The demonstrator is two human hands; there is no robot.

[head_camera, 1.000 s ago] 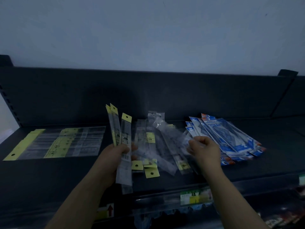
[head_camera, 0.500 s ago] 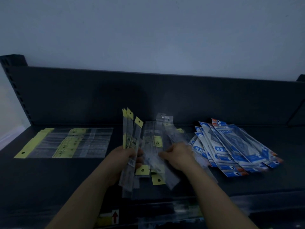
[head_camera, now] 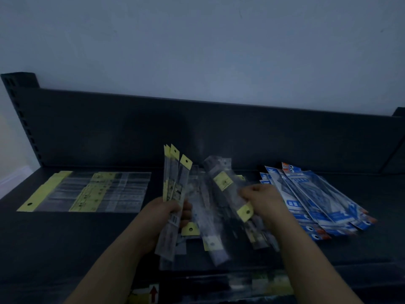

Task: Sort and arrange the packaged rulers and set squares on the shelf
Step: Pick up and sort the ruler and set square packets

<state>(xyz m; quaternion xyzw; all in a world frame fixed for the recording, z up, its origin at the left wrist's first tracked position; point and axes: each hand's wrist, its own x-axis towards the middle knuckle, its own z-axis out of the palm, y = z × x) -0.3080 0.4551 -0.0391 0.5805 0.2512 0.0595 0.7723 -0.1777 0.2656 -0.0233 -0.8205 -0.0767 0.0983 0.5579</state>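
The person is working bare-armed: both forearms (head_camera: 114,264) are showing uncovered right down to the lower edge of view. The left hand (head_camera: 169,213) and the right hand (head_camera: 263,200) are showing bare as well, dim in this light.

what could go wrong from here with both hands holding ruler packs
1. The left hand grips a fanned bundle of ruler packs low down. The slick sleeves may slide apart and fall.
2. The right hand grips a ruler pack tilted over the loose pile, which reaches close to the front of the shelf. Dragging it out could sweep others over the edge.
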